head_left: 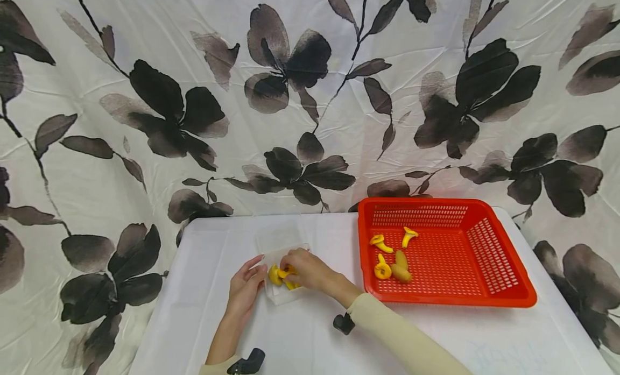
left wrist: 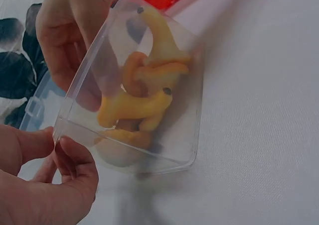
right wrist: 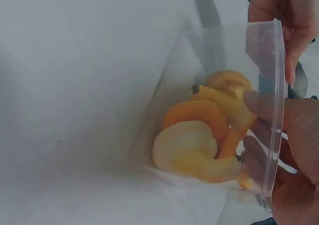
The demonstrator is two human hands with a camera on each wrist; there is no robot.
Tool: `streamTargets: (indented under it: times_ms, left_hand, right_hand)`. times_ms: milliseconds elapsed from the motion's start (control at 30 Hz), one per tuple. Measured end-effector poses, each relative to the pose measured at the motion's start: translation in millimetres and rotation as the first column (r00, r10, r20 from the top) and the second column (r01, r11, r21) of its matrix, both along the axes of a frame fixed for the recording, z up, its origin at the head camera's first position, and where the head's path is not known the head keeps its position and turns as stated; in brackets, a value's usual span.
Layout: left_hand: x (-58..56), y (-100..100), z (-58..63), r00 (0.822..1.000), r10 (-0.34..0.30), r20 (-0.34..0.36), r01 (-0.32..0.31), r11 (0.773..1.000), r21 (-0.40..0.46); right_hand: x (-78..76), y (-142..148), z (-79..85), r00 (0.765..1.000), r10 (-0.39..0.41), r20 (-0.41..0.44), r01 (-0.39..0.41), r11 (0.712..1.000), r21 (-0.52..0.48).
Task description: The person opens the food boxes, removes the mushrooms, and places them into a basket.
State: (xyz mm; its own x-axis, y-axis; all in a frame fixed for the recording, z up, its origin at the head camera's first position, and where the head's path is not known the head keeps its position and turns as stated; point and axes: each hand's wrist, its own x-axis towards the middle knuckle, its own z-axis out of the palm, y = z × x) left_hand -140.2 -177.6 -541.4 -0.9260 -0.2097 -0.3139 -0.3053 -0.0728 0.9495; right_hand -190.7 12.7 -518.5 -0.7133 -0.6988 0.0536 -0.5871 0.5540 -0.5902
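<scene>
A clear plastic box with several yellow chanterelle mushrooms in it stands on the table, its lid folded back. At the box's left rim my left hand pinches the edge between thumb and fingers, plain in the left wrist view. My right hand reaches over the opposite rim into the box. Its thumb and fingers close around the end of one yellow chanterelle mushroom among the others. Dark tips show on some of the stems.
A red perforated basket stands to the right. In its left part lie several yellow chanterelles and two tan oval pieces. White cloth covers the table, with a floral curtain hanging behind.
</scene>
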Motion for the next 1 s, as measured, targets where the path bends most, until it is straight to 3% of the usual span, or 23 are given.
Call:
streamTargets:
  times_ms: [167, 533, 733, 1000]
  left_hand:
    - [1.1, 1.8, -0.8, 1.000, 0.009, -0.005, -0.008, 0.999, 0.040]
    - [0.8, 0.8, -0.1, 1.000, 0.012, -0.002, -0.012, 0.997, 0.079]
    - [0.7, 0.8, 0.3, 1.000, 0.012, -0.005, -0.011, 0.996, 0.090]
    - [-1.2, 0.7, -0.1, 1.000, 0.019, 0.003, -0.019, 0.999, 0.047]
  right_hand:
    - [3.0, 2.0, -3.9, 0.997, 0.017, -0.080, -0.015, 0.999, 0.031]
    - [3.0, 8.0, -1.9, 0.998, 0.004, -0.059, -0.009, 0.996, -0.083]
    - [1.6, 13.5, 3.5, 0.999, -0.022, 0.044, 0.029, 0.983, -0.179]
    - [2.5, 29.2, 12.5, 0.979, -0.050, 0.198, 0.113, 0.941, -0.319]
